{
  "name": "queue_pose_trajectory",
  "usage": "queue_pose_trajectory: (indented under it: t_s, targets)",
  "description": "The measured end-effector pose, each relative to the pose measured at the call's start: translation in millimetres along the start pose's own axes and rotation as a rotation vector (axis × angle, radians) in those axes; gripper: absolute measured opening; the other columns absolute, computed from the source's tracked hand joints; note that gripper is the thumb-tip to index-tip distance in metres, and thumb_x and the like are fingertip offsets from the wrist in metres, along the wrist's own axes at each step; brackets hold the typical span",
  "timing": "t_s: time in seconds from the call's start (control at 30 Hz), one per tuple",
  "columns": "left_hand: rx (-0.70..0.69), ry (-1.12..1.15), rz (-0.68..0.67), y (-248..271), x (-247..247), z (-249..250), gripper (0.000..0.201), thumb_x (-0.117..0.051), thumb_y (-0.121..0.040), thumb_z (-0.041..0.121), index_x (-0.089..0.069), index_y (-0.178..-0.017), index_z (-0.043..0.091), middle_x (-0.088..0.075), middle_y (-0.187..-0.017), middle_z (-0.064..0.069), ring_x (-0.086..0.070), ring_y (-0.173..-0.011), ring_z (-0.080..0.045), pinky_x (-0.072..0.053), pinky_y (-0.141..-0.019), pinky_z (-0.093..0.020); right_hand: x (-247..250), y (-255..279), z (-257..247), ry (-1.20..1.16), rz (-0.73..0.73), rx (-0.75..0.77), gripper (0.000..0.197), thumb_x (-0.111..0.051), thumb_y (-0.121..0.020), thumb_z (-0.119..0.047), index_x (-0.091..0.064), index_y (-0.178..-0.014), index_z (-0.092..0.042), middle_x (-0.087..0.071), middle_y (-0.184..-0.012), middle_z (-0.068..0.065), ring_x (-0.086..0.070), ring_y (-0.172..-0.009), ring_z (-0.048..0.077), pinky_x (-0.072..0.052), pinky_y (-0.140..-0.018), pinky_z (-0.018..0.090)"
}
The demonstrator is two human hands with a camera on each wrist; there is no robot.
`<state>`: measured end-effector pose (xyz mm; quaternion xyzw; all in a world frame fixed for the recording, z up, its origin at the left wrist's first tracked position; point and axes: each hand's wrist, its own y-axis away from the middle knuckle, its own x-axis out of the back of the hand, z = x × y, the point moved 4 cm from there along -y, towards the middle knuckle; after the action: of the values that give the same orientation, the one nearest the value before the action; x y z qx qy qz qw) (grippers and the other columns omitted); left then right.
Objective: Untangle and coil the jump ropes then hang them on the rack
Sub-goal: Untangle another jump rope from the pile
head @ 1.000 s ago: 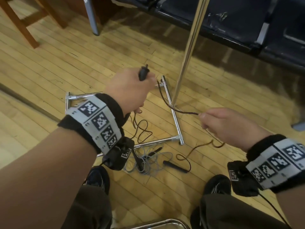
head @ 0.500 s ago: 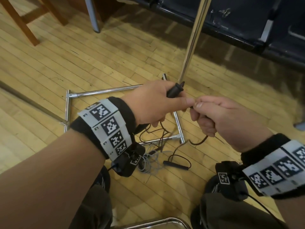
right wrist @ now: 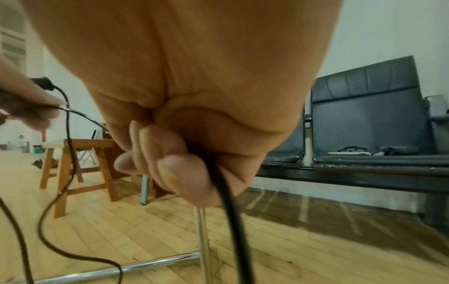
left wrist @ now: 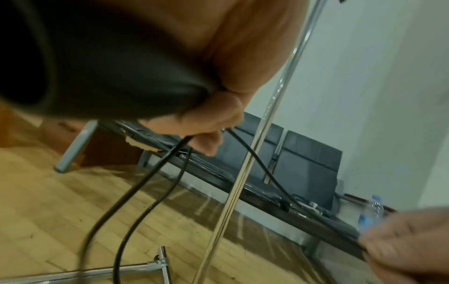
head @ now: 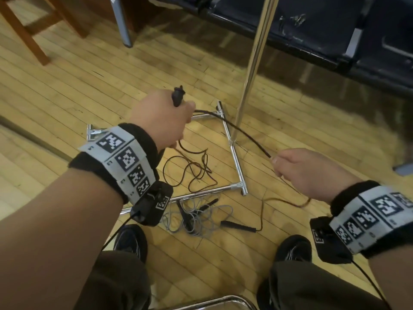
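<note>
Both hands, joined half a second ago, have parted: left hand clenches the handle, right hand pinches the dark jump rope stretched between them, measuring another coil.

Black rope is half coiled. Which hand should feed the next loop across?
Right. The right hand pinches the black rope's free run, while the left hand grips the handle and gathered loops.
</note>
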<state>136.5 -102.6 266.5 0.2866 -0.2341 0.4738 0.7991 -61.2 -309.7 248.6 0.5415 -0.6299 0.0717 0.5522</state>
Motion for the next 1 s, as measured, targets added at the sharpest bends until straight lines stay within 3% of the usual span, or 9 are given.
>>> queue_pose_trajectory:
  t_s: [0.1, 0.17, 0.27, 0.33, 0.5, 0.63, 0.73, 0.87, 1.0]
  targets:
    - [-0.123, 0.037, -0.133, 9, -12, 10, 0.020, -0.057, -0.103, 0.051, -0.070, -0.109, 0.036, -0.074, -0.079, 0.004, -0.064, -0.049, 0.000, -0.048, -0.044, -0.015, -5, 2, -18, -0.234, -0.045, 0.140, 0.039, -0.043, -0.105, -0.042, -0.065, -0.083, -0.019, -0.045, -0.065, 0.011, -0.041, -0.059, 0.029, -0.039, -0.058, 0.044]
    - [-0.212, 0.060, -0.283, 19, -24, 19, 0.021, -0.059, -0.101, 0.054, -0.070, -0.115, 0.041, -0.074, -0.071, 0.012, -0.065, -0.050, 0.000, -0.048, -0.045, -0.014, -7, 3, -32, -0.449, -0.097, 0.249, 0.038, -0.046, -0.103, -0.041, -0.065, -0.084, -0.015, -0.039, -0.063, 0.006, -0.034, -0.056, 0.024, -0.031, -0.055, 0.042]
    - [-0.305, 0.132, -0.536, 31, -40, 31, 0.021, -0.062, -0.101, 0.050, -0.072, -0.112, 0.035, -0.076, -0.079, 0.014, -0.065, -0.052, -0.005, -0.048, -0.045, -0.020, -5, 4, -46, -0.681, -0.122, 0.318, 0.033, -0.048, -0.098, -0.035, -0.066, -0.078, -0.016, -0.037, -0.059, 0.000, -0.031, -0.052, 0.017, -0.025, -0.050, 0.036]
    - [-0.318, 0.143, -0.608, 33, -45, 32, 0.022, -0.064, -0.100, 0.049, -0.072, -0.101, 0.028, -0.075, -0.082, 0.009, -0.064, -0.054, -0.010, -0.046, -0.044, -0.024, -4, 3, -47, -0.759, -0.116, 0.309, 0.034, -0.047, -0.103, -0.027, -0.067, -0.079, -0.014, -0.037, -0.059, 0.002, -0.031, -0.051, 0.016, -0.022, -0.049, 0.036]
    - [-0.250, 0.179, -0.364, 20, -32, 26, 0.028, -0.065, -0.099, 0.051, -0.067, -0.084, 0.028, -0.053, -0.049, 0.012, -0.047, -0.042, -0.005, -0.042, -0.043, -0.023, -8, 0, -29, -0.583, -0.094, 0.231, 0.035, -0.045, -0.107, -0.025, -0.064, -0.080, -0.013, -0.037, -0.060, 0.003, -0.030, -0.053, 0.020, -0.021, -0.055, 0.042]
    - [-0.052, 0.451, -0.089, 2, -8, 9, 0.028, -0.066, -0.100, 0.047, -0.067, -0.084, 0.024, -0.054, -0.065, 0.006, -0.047, -0.050, -0.011, -0.044, -0.048, -0.030, -7, -5, -8, -0.427, -0.068, 0.096, 0.039, -0.043, -0.106, -0.033, -0.060, -0.087, -0.003, -0.039, -0.063, 0.004, -0.033, -0.058, 0.024, -0.033, -0.062, 0.043]
    - [0.017, 0.443, -0.019, -2, -4, -2, 0.028, -0.066, -0.100, 0.045, -0.067, -0.086, 0.020, -0.057, -0.071, 0.001, -0.051, -0.054, -0.014, -0.048, -0.053, -0.033, -4, -7, -4, -0.332, -0.004, 0.051, 0.042, -0.044, -0.105, -0.040, -0.063, -0.088, -0.007, -0.042, -0.061, 0.001, -0.037, -0.056, 0.021, -0.036, -0.058, 0.041]
    - [-0.035, 0.204, -0.051, 2, -10, 2, 0.023, -0.061, -0.100, 0.053, -0.072, -0.098, 0.032, -0.075, -0.078, 0.004, -0.065, -0.049, -0.004, -0.046, -0.043, -0.018, -1, -5, -8, -0.223, 0.087, 0.092, 0.037, -0.045, -0.105, -0.040, -0.064, -0.084, -0.015, -0.045, -0.062, 0.001, -0.040, -0.051, 0.012, -0.038, -0.054, 0.037]
    - [-0.119, 0.159, -0.366, 17, -30, 12, 0.033, -0.063, -0.094, 0.064, -0.074, -0.115, 0.041, -0.079, -0.095, 0.010, -0.077, -0.071, -0.015, -0.054, -0.050, -0.026, -4, 1, -25, -0.438, -0.002, 0.224, 0.035, -0.048, -0.102, -0.040, -0.067, -0.086, -0.016, -0.042, -0.064, 0.004, -0.036, -0.057, 0.023, -0.032, -0.056, 0.041]
